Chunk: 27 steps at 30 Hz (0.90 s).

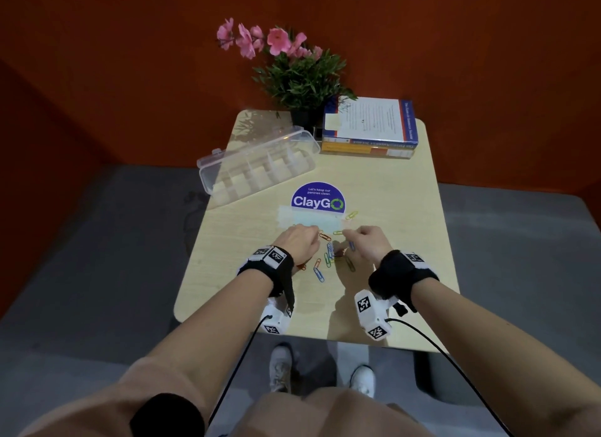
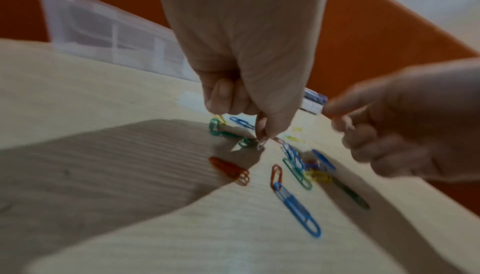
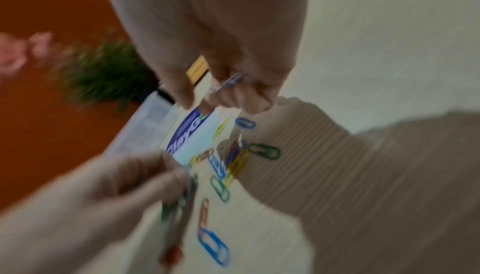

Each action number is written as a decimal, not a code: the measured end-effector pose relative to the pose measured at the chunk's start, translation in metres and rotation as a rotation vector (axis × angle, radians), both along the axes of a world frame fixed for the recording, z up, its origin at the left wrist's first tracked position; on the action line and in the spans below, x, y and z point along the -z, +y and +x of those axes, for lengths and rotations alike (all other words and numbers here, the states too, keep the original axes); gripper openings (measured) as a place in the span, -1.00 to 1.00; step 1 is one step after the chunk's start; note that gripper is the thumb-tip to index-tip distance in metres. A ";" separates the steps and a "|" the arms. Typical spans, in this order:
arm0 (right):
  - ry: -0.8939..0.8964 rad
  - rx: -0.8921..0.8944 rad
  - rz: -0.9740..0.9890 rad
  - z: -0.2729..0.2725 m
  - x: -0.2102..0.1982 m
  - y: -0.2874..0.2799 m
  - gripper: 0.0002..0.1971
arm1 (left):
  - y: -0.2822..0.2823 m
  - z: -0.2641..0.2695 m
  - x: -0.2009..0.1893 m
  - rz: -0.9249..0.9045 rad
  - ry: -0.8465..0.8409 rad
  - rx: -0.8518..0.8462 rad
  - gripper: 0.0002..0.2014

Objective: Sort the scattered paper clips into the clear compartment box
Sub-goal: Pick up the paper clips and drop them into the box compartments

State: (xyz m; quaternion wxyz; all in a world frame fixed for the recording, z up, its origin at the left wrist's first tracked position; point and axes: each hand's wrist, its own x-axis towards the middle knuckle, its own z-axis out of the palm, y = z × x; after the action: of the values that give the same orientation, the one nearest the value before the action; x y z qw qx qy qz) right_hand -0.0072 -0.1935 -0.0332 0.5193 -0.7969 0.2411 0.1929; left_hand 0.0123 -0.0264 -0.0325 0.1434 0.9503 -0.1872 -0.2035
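The paper clips (image 1: pixel 328 257) lie loose in a small heap on the near half of the table (image 1: pixel 406 241), blue, green, orange and yellow mixed, a few yellow ones strayed out toward the purple sticker (image 1: pixel 318 198). Both hands work at that heap from opposite sides. The left hand (image 1: pixel 297 243) has its fingers curled down and pinches what looks like a pale clip at its fingertips, just above the wood; the left wrist view shows it, though blurred. The right hand (image 1: pixel 369 241) is curled too, with a blue clip tucked in its fingers, as the right wrist view shows. Holding clips in the hand probably saves trips, since the compartment box (image 1: pixel 260 166) sits well apart, up the table to the left. Its lid stands open and the compartments look empty, so sorting seems barely begun. Beyond the box are a potted plant (image 1: pixel 292 75) with pink flowers and a stack of books (image 1: pixel 367 130). The tabletop is pale wood grain, small, against orange-red walls, with grey floor around it.
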 end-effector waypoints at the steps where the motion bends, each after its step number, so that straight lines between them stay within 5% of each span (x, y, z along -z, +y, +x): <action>1: -0.017 -0.073 -0.112 0.000 0.002 0.004 -0.77 | 0.003 0.000 -0.001 -0.061 0.011 -0.073 -0.78; 4: -0.059 -0.223 -0.286 0.000 0.009 0.012 -0.94 | 0.017 0.001 0.000 -0.277 0.067 -0.393 -0.85; 7: -0.070 -0.355 -0.350 -0.001 0.011 0.015 -0.88 | 0.039 0.000 0.003 -0.551 0.142 -0.701 -0.74; 11: -0.103 -0.483 -0.441 -0.002 0.007 0.013 -0.84 | 0.068 -0.003 0.004 -0.726 0.265 -0.900 -0.68; 17: -0.128 -0.704 -0.598 0.005 0.006 0.014 -0.78 | 0.080 -0.017 0.008 -0.898 0.449 -0.914 -0.64; 23: -0.067 -0.803 -0.633 0.012 0.002 0.013 -0.95 | 0.067 -0.028 0.009 -0.936 0.550 -0.876 -0.66; 27: 0.031 -0.911 -0.616 0.014 -0.007 0.011 -0.87 | 0.052 -0.030 0.008 -0.909 0.560 -0.864 -0.72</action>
State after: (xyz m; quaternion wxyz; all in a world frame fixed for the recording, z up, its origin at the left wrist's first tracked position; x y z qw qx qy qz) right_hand 0.0064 -0.1829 -0.0266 0.1224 -0.9327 -0.0753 0.3307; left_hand -0.0181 0.0252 -0.0402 0.6393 0.6967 0.1860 -0.2671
